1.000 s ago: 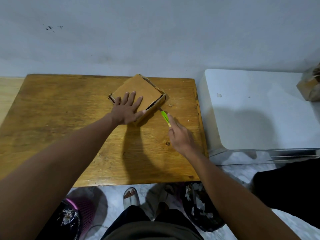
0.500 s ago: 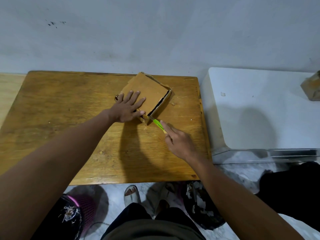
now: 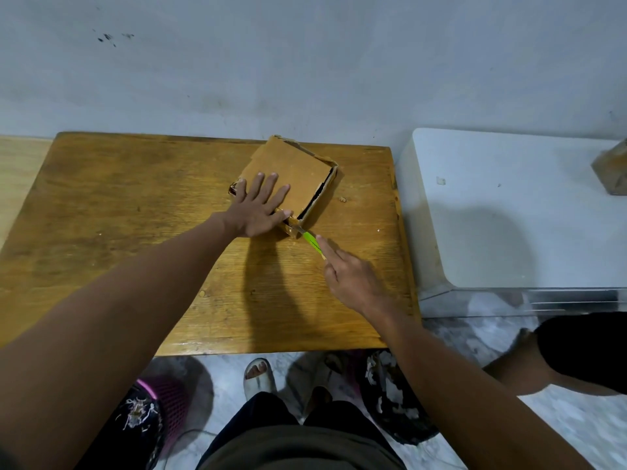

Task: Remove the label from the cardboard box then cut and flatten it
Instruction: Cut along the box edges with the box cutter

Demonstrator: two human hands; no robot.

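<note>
Counted on the wooden table (image 3: pixel 135 232): one cardboard box (image 3: pixel 291 171), one green-handled knife (image 3: pixel 312 241), two hands, the left hand (image 3: pixel 259 212) and the right hand (image 3: pixel 353 279). Beside it, one white appliance (image 3: pixel 509 212) bearing one small brown block (image 3: pixel 610 171). Below, two bins: one purple basket (image 3: pixel 169 401) and one dark one (image 3: pixel 393 401); one sandalled foot (image 3: pixel 258 373).

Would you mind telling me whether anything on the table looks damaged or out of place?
The cardboard box sits askew, its near right edge gaping open with ragged corners. Small crumbs lie on the wooden table beside it.
</note>
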